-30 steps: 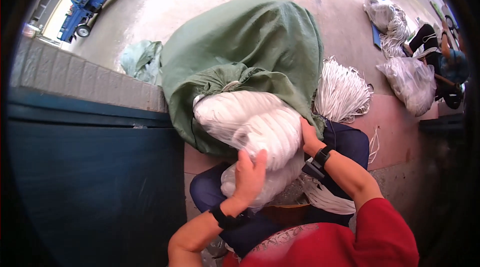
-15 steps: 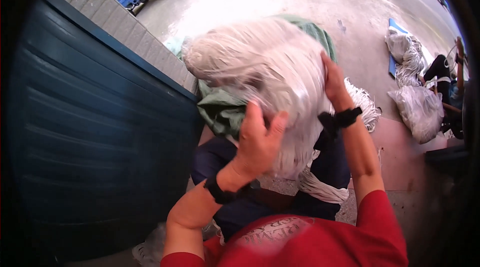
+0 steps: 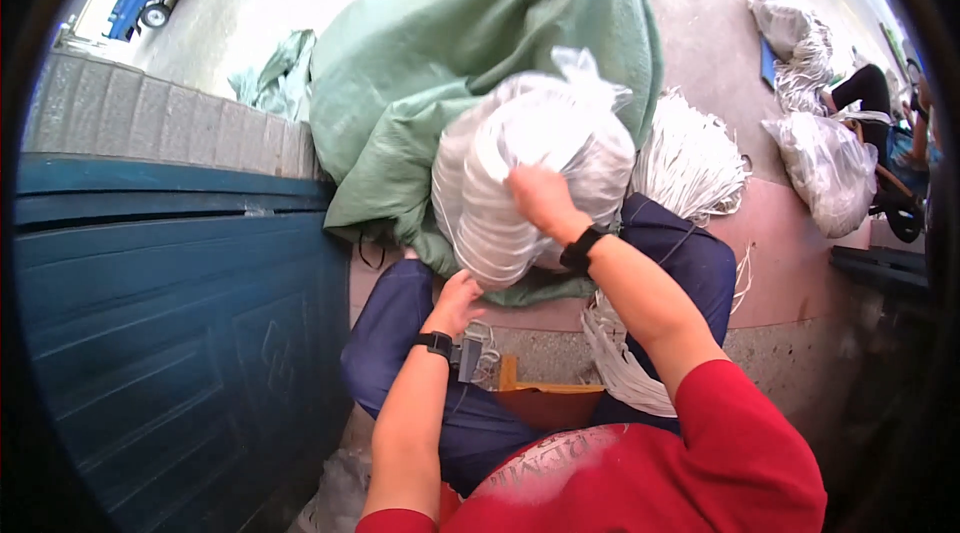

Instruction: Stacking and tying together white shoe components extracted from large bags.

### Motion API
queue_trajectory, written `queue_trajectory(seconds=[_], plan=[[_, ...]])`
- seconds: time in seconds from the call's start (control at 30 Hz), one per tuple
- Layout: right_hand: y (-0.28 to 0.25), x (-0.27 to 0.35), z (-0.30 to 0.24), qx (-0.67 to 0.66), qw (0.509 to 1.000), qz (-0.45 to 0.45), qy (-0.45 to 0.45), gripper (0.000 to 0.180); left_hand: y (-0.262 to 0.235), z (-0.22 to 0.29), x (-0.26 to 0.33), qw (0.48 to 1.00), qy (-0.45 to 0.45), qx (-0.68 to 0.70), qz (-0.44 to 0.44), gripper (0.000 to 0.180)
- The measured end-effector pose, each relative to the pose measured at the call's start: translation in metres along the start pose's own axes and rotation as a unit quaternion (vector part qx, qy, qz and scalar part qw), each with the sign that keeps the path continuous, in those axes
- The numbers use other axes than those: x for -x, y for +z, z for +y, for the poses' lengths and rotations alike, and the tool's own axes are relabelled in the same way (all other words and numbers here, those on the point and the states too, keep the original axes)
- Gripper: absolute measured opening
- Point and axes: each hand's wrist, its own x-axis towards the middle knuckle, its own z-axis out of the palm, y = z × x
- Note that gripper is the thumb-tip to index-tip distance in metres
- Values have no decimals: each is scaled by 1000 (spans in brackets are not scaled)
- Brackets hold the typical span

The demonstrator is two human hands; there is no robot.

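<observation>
A transparent plastic bag (image 3: 535,153) stuffed with coiled white cord stands in front of me, its top twisted into a tuft. My right hand (image 3: 548,203) is closed at the bag's upper front, gripping the plastic. Beside the lower left of the bag, my left hand (image 3: 455,303) has its fingers apart at the bag's bottom edge. A large green sack (image 3: 450,43) rises behind the bag and folds around its left side.
Loose white cords (image 3: 690,158) lie in a heap to the right, and another bundle (image 3: 625,363) hangs by my leg. A blue metal door (image 3: 180,333) blocks the left. At far right are another filled plastic bag (image 3: 825,173) and a seated person (image 3: 910,148).
The bag, held up and tilted between my hands before, now stands lower against the green sack. My right hand has moved left onto its front; my left hand has dropped down beside it.
</observation>
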Motion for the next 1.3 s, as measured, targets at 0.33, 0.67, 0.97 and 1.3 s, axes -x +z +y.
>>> queue_trajectory(seconds=[0.33,0.67,0.97,1.3], plan=[[54,72,-13,-43,996,-76,-1,14,79,89,-69,760,464,-442,106,32],[47,118,-16,-2,997,-61,-45,19,174,122,-158,563,335,-751,84,66],[-12,19,27,-47,996,63,-30,38,95,108,-187,643,315,-697,-38,38],[-63,-8,108,93,949,-235,186,25,116,79,-99,501,358,-780,115,9]])
